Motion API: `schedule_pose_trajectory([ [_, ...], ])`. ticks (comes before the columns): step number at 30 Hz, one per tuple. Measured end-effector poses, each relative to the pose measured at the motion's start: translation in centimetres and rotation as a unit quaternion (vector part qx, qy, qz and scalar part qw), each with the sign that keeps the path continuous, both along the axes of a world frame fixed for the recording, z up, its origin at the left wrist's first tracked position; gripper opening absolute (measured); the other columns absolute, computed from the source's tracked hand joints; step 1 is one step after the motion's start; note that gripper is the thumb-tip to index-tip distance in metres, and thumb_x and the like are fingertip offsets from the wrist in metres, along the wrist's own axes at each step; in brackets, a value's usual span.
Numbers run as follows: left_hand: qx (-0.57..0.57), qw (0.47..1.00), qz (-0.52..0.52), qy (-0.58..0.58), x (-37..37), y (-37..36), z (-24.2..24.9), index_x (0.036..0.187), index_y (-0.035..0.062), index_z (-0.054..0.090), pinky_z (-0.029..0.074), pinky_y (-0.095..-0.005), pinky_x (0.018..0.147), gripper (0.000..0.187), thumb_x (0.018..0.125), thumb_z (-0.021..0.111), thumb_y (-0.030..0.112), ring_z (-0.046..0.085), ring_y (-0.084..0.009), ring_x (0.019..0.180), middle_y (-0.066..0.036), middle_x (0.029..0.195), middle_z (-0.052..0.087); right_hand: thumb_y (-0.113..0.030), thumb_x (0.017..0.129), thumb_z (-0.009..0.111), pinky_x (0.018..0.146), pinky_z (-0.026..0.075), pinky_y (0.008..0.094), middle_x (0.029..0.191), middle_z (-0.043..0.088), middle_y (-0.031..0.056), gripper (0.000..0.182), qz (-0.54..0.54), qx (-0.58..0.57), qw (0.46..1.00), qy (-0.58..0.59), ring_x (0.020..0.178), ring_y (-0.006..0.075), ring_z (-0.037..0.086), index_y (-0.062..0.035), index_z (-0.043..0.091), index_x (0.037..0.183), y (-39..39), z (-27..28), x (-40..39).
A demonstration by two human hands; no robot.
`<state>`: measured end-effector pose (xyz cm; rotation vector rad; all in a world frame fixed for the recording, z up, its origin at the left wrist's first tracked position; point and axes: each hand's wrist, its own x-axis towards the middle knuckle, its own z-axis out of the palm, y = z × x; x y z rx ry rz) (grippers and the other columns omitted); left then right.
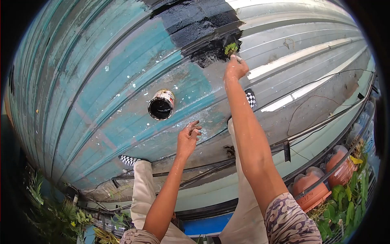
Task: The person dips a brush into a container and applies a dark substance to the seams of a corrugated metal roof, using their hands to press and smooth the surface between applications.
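My right hand [236, 68] reaches forward over the metal roofing and is closed around a short brush [231, 49] with a green tuft and a pale handle end. Its tuft lies at the lower edge of a patch of wet black paint [203, 26]. My left hand [189, 137] hangs over the roof, fingers loosely apart and holding nothing. Up and left of it stands an open paint can [167, 96], its label splattered and black paint inside.
Ribbed roof sheets [118, 81] are worn teal at left and bare silver-grey at right, with raised seams. My checkered shoes [131, 160] stand on the lower roof. Cables [215, 166] run along the roof edge. Beyond lie orange pots [310, 185] and green plants [345, 203].
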<state>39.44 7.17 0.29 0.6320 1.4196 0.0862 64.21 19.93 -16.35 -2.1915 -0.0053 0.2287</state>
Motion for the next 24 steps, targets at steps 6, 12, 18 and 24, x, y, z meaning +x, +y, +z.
schedule_pose_trajectory([
  [6, 0.226, 0.968, -0.088, 0.069, 0.4, 7.3, -1.8, 0.121, 0.0002, 0.063, 0.054, -0.0321, 0.079, 0.031, 0.092, 0.058, 0.012, 0.067, -0.0197, 0.091, -0.014, 0.108, 0.069, -0.006, 0.079, 0.071, 0.052, 0.044, 0.0318, 0.066, 0.063, 0.0075, 0.007, 0.151, -0.045, 0.896, 0.414, 0.057, 0.0156, 0.058, 0.0007, 0.07, 0.083, 0.0, 6.7, -3.6],
  [12, 0.35, 0.845, -0.322, 0.243, -0.6, 19.3, -7.3, 0.129, 0.0059, 0.058, 0.04, -0.0439, 0.104, 0.044, 0.093, 0.056, 0.029, 0.05, -0.0317, 0.128, -0.012, 0.134, 0.058, -0.006, 0.08, 0.071, 0.055, 0.045, 0.0319, 0.07, 0.065, 0.0095, 0.01, 0.004, -0.013, 0.985, 0.174, 0.06, 0.0192, 0.059, 0.0034, 0.07, 0.084, -0.2, 4.7, 5.4],
  [18, 0.242, 0.717, -0.604, 0.25, 2.2, 20.6, -10.9, 0.152, 0.0105, 0.025, 0.022, -0.0514, 0.117, 0.068, 0.095, 0.048, 0.038, 0.017, -0.026, 0.148, -0.005, 0.16, 0.019, -0.009, 0.08, 0.072, 0.059, 0.046, 0.0315, 0.073, 0.066, 0.0089, 0.012, 0.342, -0.101, 0.921, -0.156, 0.063, 0.0193, 0.059, 0.0007, 0.072, 0.086, -0.5, 3.9, -0.2],
  [24, 0.223, 0.769, -0.538, 0.263, 4.2, 19.8, -12.1, 0.154, 0.0091, 0.02, 0.024, -0.0559, 0.115, 0.073, 0.092, 0.051, 0.033, 0.016, -0.0273, 0.148, -0.007, 0.162, 0.012, -0.008, 0.08, 0.073, 0.053, 0.041, 0.0268, 0.065, 0.06, 0.0043, 0.014, 0.281, -0.079, 0.93, 0.222, 0.056, 0.01, 0.051, 0.0022, 0.07, 0.089, -0.5, 7.5, 5.6],
])
